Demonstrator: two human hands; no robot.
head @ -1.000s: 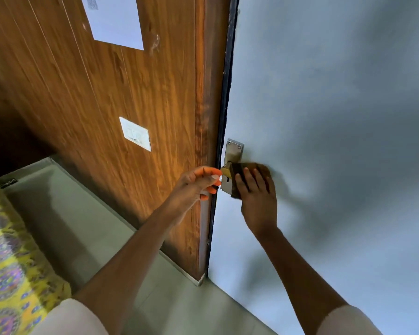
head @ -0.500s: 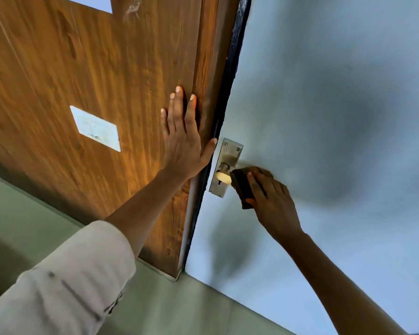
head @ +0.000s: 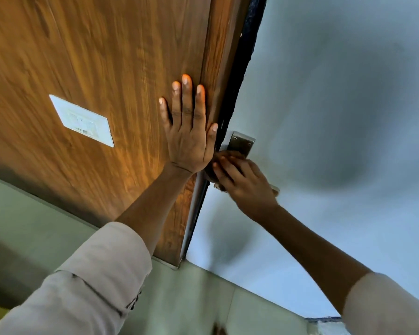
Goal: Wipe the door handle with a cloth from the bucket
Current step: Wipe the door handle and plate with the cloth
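Note:
A metal door handle plate (head: pixel 242 142) is fixed on the pale grey door (head: pixel 336 117), near its left edge. My right hand (head: pixel 246 187) covers the lower part of the plate and the lever, pressing a dark brown cloth (head: pixel 228 155) against it; only a strip of cloth shows above my fingers. The lever's tip (head: pixel 275 189) pokes out to the right of my hand. My left hand (head: pixel 188 131) lies flat, fingers up, on the wooden panel (head: pixel 94 56) just left of the door's black edge. No bucket is in view.
A white switch plate (head: pixel 82 120) is mounted on the wooden panel to the left of my left hand. Pale green floor tiles (head: pixel 191 298) run below the panel and the door. The black door edge (head: pixel 242 56) separates panel and door.
My right hand has slid the cloth up and left over the handle, now covering the lever base and keyhole. My left hand went from near the handle to flat on the wooden panel.

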